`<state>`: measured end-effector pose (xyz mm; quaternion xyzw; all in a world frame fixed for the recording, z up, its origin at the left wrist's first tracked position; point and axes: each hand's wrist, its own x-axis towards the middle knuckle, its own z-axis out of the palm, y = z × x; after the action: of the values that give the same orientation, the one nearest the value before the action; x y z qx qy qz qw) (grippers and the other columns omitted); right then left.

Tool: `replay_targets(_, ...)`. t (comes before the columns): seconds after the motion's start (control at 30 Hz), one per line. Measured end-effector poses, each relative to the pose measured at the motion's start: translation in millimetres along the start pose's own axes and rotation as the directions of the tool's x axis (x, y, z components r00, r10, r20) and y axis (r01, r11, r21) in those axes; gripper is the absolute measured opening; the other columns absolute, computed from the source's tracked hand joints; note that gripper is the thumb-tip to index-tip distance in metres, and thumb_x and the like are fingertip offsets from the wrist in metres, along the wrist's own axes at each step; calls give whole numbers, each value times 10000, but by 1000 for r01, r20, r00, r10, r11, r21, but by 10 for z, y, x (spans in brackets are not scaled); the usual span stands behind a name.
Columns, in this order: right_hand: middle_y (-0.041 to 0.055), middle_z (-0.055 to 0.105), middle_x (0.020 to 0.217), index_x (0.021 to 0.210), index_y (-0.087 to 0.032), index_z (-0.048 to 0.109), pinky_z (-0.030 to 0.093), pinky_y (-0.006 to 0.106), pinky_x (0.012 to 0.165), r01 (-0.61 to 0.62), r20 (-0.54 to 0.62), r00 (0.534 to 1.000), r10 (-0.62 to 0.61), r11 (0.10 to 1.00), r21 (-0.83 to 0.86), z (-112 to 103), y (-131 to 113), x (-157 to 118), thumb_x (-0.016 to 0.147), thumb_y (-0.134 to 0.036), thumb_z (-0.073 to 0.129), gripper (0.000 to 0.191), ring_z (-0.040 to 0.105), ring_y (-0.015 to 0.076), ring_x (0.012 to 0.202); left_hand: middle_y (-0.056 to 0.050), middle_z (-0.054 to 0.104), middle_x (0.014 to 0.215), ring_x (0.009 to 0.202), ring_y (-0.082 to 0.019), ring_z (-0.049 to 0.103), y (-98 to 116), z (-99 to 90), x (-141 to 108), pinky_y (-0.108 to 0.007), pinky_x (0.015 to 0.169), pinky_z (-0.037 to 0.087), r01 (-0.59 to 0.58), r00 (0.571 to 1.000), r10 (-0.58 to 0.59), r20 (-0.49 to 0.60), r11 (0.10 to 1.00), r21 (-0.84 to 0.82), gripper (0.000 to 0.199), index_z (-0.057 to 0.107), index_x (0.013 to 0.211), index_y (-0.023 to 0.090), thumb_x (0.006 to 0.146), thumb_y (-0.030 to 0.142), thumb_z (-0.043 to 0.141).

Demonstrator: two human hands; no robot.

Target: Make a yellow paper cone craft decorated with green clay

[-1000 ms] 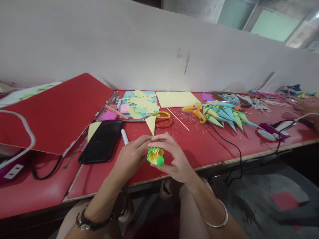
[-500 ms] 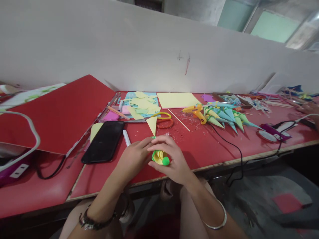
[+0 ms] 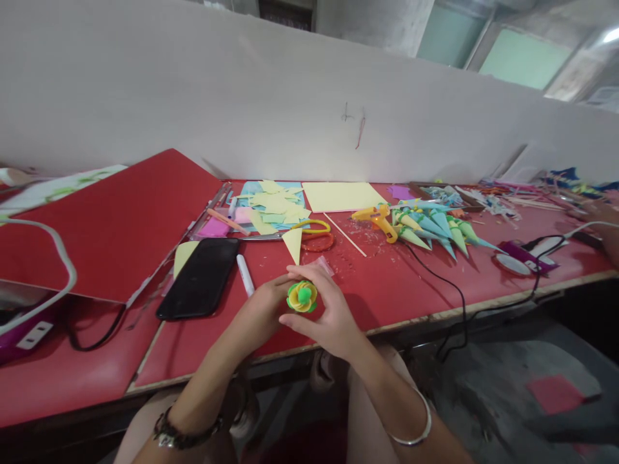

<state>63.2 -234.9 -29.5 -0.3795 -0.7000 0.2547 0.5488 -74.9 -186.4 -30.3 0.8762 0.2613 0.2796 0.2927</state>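
A small yellow paper flower (image 3: 294,303) with a green pom-pom (image 3: 304,296) at its centre and green edging faces up between my hands, above the front of the red table. My left hand (image 3: 264,309) grips it from the left, fingers mostly hidden behind it. Curved round its right side is my right hand (image 3: 333,316), fingers behind and thumb in front. Just beyond the fingertips is a pale yellow paper cone (image 3: 292,245), its point towards me. Scissors (image 3: 316,235) with yellow and orange handles lie behind that cone.
A black phone (image 3: 200,277) and white marker (image 3: 245,275) lie left. Behind are yellow paper scraps (image 3: 278,203) and a thin stick (image 3: 344,234). To the right, a yellow glue gun (image 3: 380,218) trails a black cord past several paper cones (image 3: 435,225). Another person's hand (image 3: 607,222) shows far right.
The flower has turned from tilted sideways to facing up, showing its petals and central pom-pom. My right hand has shifted around it, uncovering a clear scrap behind.
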Motion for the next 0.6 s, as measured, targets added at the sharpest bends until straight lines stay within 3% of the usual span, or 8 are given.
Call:
replay_targets(0.13, 25, 566, 1022, 1031, -254, 559, 361, 380, 939, -63, -55, 996, 64, 998, 24, -11, 39, -8, 716, -299, 623, 325, 516, 173, 1001, -69, 626, 899, 861, -190, 568, 20, -1, 20, -301, 772, 448, 29, 999, -29, -14, 1000, -3, 184, 601, 866, 161, 745, 112, 472)
replay_targets(0.2, 18, 571, 1025, 1072, -269, 541, 372, 388, 926, -98, -88, 990, 106, 991, 93, -11, 71, -15, 701, -312, 636, 385, 520, 177, 996, -70, 632, 903, 818, -180, 569, 41, -4, 27, -287, 740, 449, 52, 999, -52, 11, 998, -17, 150, 604, 859, 162, 769, 161, 485)
replay_targets(0.3, 28, 568, 1050, 1125, -268, 512, 414, 351, 869, -193, -53, 976, 213, 946, 259, -10, 108, -22, 682, -329, 649, 467, 533, 172, 963, -48, 637, 827, 727, -157, 556, 87, -19, 25, -253, 679, 441, 105, 991, -99, 88, 992, -64, 149, 607, 816, 153, 797, 221, 475)
replay_targets(0.4, 31, 600, 965, 1050, -230, 558, 460, 290, 765, -293, 18, 948, 318, 846, 445, -19, 114, -15, 693, -349, 632, 383, 566, 147, 854, -22, 629, 757, 703, -153, 541, 125, -31, 9, -234, 648, 430, 186, 969, -157, 190, 972, -146, 187, 603, 783, 144, 799, 283, 479)
replay_targets(0.5, 4, 616, 797, 928, -210, 593, 472, 245, 664, -296, 9, 937, 348, 782, 549, -33, 101, -1, 676, -354, 649, 295, 569, 117, 716, -12, 621, 749, 748, -164, 541, 151, -40, -2, -234, 673, 427, 256, 942, -187, 279, 936, -240, 201, 603, 786, 141, 793, 302, 482)
replay_targets(0.6, -6, 610, 745, 891, -217, 590, 470, 227, 592, -266, 2, 943, 332, 753, 603, -38, 95, 3, 637, -390, 679, 320, 555, 111, 660, -1, 607, 752, 752, -153, 526, 178, -57, -7, -225, 688, 415, 274, 942, -194, 275, 915, -294, 199, 607, 785, 146, 783, 305, 488)
